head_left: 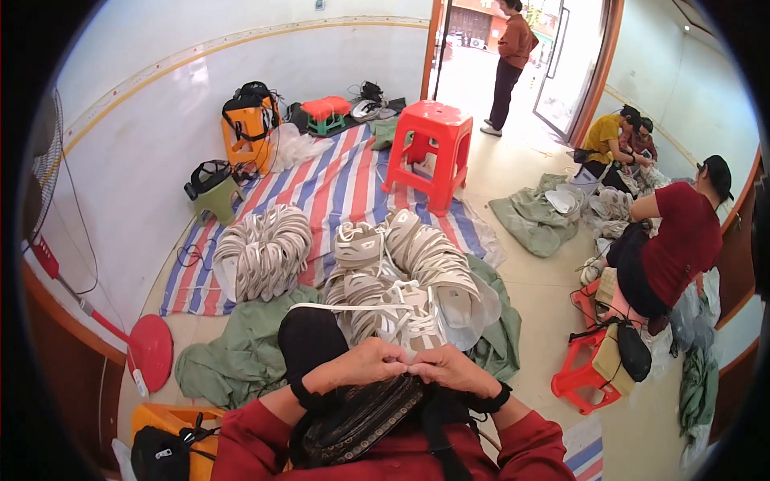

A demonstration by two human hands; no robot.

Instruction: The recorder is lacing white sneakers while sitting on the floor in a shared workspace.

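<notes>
Over lap, L hand [362, 362] & R hand [449, 367] meet, both pinching white lace [353, 307].

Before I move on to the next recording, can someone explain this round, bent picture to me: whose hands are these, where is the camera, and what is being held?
There is no machine here. One wide fisheye camera on a person's head looks down, so straight edges bend. The left hand and right hand meet over the lap, both with a grip on the white lace of a grey-and-white shoe. Ahead, stacks of shoe uppers lie on green cloth and a striped mat. A red stool stands behind. Other people work at the right.
</notes>
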